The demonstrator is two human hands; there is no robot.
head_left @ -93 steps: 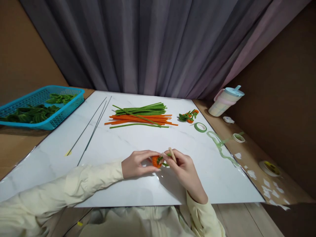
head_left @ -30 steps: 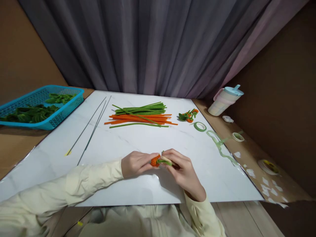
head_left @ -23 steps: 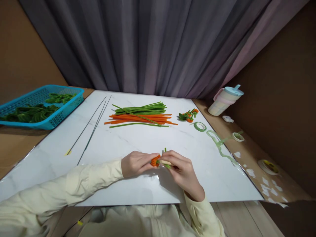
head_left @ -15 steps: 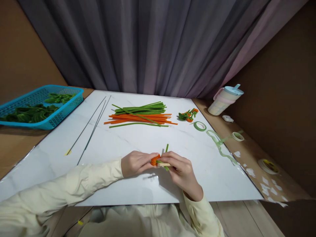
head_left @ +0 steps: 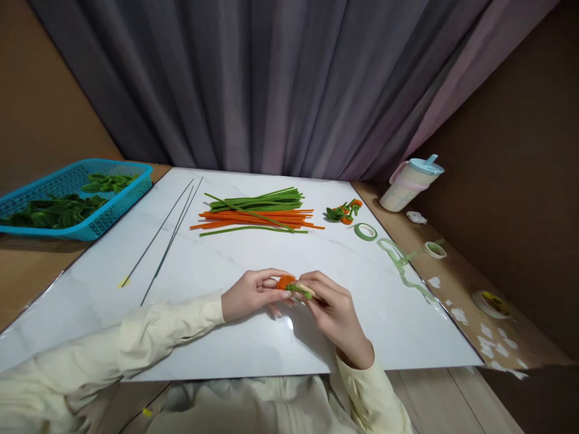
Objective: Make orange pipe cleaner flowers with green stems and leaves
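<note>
Grey curtain (head_left: 235, 84), behind a white counter (head_left: 203, 259). Left hand (head_left: 251, 294): grip closed on one orange flower (head_left: 284, 281), over the counter's near part. Right hand (head_left: 333, 305): grip closed around one wooden stick (head_left: 306, 289), beside a green strip (head_left: 299, 292) touching the flower. Beyond: green pipe cleaners (head_left: 260, 201) and orange pipe cleaners (head_left: 244, 219), bunched; small flowers (head_left: 347, 219), one pile; green tape (head_left: 357, 232), one roll; blue basket (head_left: 108, 218), far left.

Pale-yel. top (head_left: 280, 407) w/ long, wrinkled slvs (head_left: 167, 330)

White marbled tabletop (head_left: 407, 319), green pipe cleaners (head_left: 257, 200), orange pipe cleaners (head_left: 257, 218), thin dark wires (head_left: 167, 250), small orange-and-green pieces (head_left: 347, 212), green tape roll (head_left: 359, 234)
</note>
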